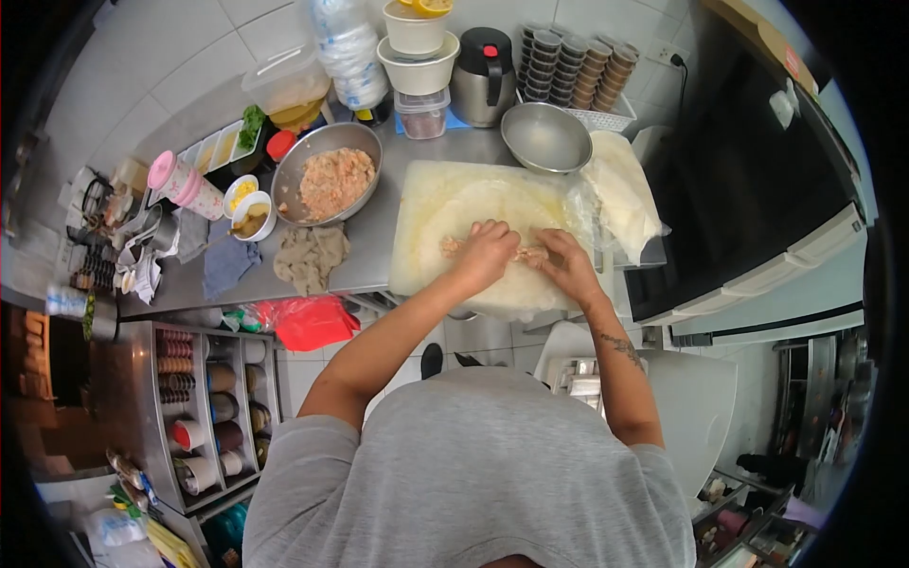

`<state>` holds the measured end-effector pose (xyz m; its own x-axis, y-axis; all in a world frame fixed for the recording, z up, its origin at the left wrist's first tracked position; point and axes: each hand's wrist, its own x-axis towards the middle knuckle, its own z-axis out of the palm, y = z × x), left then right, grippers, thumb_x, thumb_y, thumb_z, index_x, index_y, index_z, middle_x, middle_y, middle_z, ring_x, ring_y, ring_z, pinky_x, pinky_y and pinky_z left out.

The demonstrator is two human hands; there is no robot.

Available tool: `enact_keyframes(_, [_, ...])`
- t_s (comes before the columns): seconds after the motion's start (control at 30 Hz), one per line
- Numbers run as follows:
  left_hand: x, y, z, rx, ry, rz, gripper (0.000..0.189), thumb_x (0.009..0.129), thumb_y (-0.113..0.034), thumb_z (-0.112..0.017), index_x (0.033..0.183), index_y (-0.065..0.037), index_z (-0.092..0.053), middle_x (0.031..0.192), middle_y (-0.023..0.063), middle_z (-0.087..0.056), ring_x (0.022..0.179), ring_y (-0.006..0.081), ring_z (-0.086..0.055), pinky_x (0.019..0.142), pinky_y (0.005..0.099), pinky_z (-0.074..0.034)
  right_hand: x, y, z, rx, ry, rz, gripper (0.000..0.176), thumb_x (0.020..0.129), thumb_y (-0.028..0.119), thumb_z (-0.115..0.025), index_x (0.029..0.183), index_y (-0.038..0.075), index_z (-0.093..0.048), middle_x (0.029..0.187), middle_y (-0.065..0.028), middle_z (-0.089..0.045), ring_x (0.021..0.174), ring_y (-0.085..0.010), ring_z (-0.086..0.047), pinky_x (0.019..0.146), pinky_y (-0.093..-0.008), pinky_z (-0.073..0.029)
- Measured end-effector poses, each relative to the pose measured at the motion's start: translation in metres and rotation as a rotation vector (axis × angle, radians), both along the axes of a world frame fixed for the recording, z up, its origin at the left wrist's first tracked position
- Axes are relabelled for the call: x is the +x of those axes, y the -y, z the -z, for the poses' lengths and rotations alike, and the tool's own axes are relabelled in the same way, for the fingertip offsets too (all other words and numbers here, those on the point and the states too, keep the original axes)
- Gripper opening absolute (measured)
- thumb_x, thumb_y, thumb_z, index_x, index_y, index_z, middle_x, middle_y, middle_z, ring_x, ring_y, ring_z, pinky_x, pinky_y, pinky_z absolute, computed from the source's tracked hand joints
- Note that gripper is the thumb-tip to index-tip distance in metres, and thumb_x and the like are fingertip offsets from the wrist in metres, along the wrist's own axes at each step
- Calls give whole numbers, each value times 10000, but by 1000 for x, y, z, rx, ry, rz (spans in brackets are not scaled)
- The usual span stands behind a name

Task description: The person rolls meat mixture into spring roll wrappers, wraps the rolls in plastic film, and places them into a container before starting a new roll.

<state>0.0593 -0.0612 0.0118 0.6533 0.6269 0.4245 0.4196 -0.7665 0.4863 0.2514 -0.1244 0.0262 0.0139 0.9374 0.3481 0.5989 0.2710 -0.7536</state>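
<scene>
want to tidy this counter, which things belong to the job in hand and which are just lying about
Likely part of the job:
minced mixture
pale round sheet under it
cutting board
steel bowl holding similar mixture
bag of pale contents, perhaps

Likely just lying about:
brown cloth
blue cloth
steel jug
stacked small cups

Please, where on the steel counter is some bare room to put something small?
A bare strip of steel counter lies between the brown cloth and the cutting board. Another patch lies behind the board, left of the empty metal bowl. The counter's left end and back edge are crowded.
</scene>
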Motion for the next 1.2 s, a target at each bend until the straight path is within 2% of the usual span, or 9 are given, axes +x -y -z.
enact_keyframes(0.17, [7, -2, 1, 40, -66, 92, 139, 807, -75, -638, 945, -69, -617, 962, 79, -539, 996, 274, -507, 879, 392, -364, 31, -4, 21, -73, 165, -113, 490, 733, 132, -785, 1203, 86, -653, 1099, -116, -646, 977, -285, -598, 863, -355, -486])
enact_keyframes(0.27, [-1, -2, -10, 22, -14, -11, 174, 801, -89, -652, 968, -53, -624, 983, 79, -538, 1011, 275, -504, 892, 399, -363, 13, 3, -20, -172, 31, -64, 475, 707, 108, -785, 1168, 84, -670, 1069, -105, -649, 991, -276, -591, 862, -343, -483])
enact_keyframes(0.37, [-3, -2, 3, 27, -107, -3, 261, 789, -123, -677, 1029, -28, -629, 1004, 82, -536, 1033, 275, -498, 902, 408, -360, -7, -1, -20, 71, 125, -75, 440, 692, 88, -783, 1123, 79, -690, 1008, -96, -649, 976, -276, -594, 853, -344, -486])
enact_keyframes(0.57, [1, -2, 2, -7, -155, 90, 293, 781, -215, -696, 989, -15, -649, 1046, 111, -531, 1057, 292, -493, 915, 422, -356, 22, -13, 20, -90, 329, -235, 709, 671, 156, -815, 1326, 111, -548, 1111, -139, -606, 1026, -324, -567, 888, -375, -474])
enact_keyframes(0.67, [-14, -1, -10, 20, -94, -48, 279, 780, -200, -708, 989, -27, -647, 1051, 95, -532, 1030, 277, -494, 895, 402, -359, -1, -1, -23, -151, 59, -139, 538, 676, 164, -806, 1186, 100, -647, 1092, -107, -620, 1023, -315, -566, 866, -371, -479])
enact_keyframes(0.77, [-29, -2, -19, -22, -213, -107, 299, 774, -207, -725, 1005, -35, -644, 1057, 88, -531, 1023, 271, -493, 882, 395, -358, -15, -6, -15, 119, 212, -112, 431, 681, 202, -802, 1086, 103, -693, 1066, -84, -631, 993, -305, -573, 855, -363, -472])
enact_keyframes(0.87, [-26, -5, 4, 20, -261, -39, 336, 763, -234, -743, 1015, -36, -641, 1047, 91, -534, 1024, 275, -492, 875, 403, -354, -21, -14, 10, 87, 383, -191, 468, 687, 252, -800, 1120, 117, -684, 1084, -85, -629, 1009, -295, -570, 877, -369, -453])
enact_keyframes(0.97, [-29, -9, 0, -53, -173, 36, 316, 764, -231, -742, 994, -39, -643, 1011, 88, -545, 1014, 282, -497, 864, 409, -355, -21, -18, 12, -96, 342, -162, 424, 705, 250, -783, 1097, 112, -693, 1046, -70, -633, 990, -275, -573, 895, -378, -438])
enact_keyframes(1.2, [-58, -11, -13, -24, -204, -74, 285, 763, -194, -737, 1003, -58, -663, 997, 63, -558, 988, 267, -512, 863, 401, -362, -49, -17, -7, 173, 306, -100, 270, 732, 146, -744, 992, 83, -714, 918, -60, -630, 908, -255, -587, 828, -361, -467])
